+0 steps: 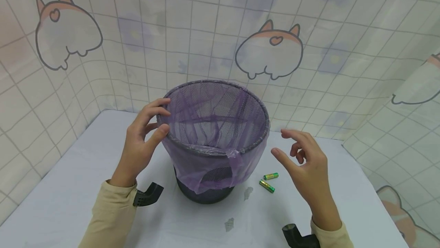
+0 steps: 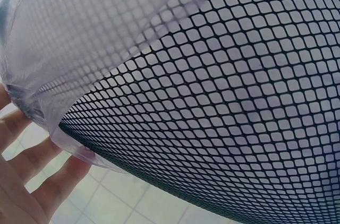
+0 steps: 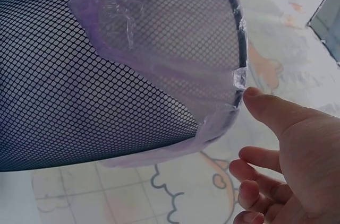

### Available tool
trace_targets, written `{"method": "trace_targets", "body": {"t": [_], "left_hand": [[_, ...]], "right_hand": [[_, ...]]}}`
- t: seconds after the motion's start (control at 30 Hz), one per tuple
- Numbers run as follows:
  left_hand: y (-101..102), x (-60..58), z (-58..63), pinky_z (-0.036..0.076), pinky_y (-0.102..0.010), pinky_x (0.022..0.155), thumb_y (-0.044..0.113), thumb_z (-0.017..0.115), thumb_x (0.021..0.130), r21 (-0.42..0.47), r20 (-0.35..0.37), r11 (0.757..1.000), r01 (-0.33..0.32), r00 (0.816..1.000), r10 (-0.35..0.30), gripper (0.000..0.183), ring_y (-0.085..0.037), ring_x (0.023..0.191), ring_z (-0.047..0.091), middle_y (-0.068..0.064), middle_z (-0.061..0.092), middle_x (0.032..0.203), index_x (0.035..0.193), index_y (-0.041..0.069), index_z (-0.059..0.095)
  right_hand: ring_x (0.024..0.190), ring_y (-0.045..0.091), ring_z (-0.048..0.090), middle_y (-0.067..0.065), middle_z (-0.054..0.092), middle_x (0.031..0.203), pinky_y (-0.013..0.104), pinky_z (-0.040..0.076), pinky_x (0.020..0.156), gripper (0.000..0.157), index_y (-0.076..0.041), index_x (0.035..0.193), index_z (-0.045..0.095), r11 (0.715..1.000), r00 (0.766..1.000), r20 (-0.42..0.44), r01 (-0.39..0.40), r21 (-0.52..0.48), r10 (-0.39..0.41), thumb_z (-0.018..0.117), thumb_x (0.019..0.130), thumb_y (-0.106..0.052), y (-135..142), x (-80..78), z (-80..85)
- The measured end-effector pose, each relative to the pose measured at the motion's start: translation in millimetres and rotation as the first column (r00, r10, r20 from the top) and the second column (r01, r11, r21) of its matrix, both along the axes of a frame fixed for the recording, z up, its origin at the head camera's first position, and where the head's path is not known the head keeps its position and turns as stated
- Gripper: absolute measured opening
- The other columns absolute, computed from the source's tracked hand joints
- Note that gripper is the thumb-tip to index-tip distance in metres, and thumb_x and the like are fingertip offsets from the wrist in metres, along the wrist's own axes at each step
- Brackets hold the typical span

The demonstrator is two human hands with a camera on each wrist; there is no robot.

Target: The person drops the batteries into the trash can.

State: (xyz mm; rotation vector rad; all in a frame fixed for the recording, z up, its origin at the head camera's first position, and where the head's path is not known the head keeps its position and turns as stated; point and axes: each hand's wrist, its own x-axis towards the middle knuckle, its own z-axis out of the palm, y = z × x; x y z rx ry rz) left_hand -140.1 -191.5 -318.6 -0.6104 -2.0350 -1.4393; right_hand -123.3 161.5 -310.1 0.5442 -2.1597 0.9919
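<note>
A dark mesh wastebasket (image 1: 205, 196) stands upright, lined with a translucent purple garbage bag (image 1: 213, 164) folded down over its rim. At the rim's left side, my left hand (image 1: 142, 133) touches the bag-covered edge with fingers and thumb spread. In the left wrist view the fingers (image 2: 64, 181) lie against the bag's edge, some tips partly hidden. To the right of the basket, my right hand (image 1: 306, 164) hovers with thumb extended and fingers loosely curved, holding nothing. The right wrist view has its thumb (image 3: 271, 110) near the bag-covered rim.
Two green batteries (image 1: 267, 186) lie on the white tabletop (image 1: 165, 229) right of the basket. Two small grey patches (image 1: 229, 224) mark the surface in front. A gridded curtain (image 1: 203, 22) with cartoon animals surrounds the table behind and at both sides.
</note>
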Motion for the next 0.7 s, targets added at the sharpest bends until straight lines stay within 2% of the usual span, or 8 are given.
{"method": "trace_targets", "body": {"t": [0.47,0.7], "left_hand": [[0.0,0.7,0.8,0.044,-0.021,0.094,0.011,0.055,0.094,0.0,-0.007,1.0,-0.004,1.0,0.004,0.024,-0.016,0.138,0.041,-0.001,0.049,0.145,0.117,0.005,0.058],[0.2,0.7,1.4,0.044,-0.022,0.094,0.011,0.055,0.094,0.003,-0.003,1.0,-0.002,1.0,0.002,0.024,-0.016,0.138,0.041,-0.001,0.049,0.145,0.117,0.004,0.057]], "right_hand": [[0.07,0.0,0.041,0.001,0.067,0.105,0.017,0.032,0.057,0.049,-0.012,0.116,0.068,1.0,0.999,0.028,0.03,-0.003,-0.03,0.083,0.07,-0.004,6.0,1.0,-8.6],[0.07,0.005,0.043,0.001,0.067,0.105,0.017,0.032,0.058,0.048,-0.013,0.116,0.068,0.999,0.998,0.04,0.042,0.001,-0.042,0.083,0.071,-0.005,7.9,0.6,-12.6]]}}
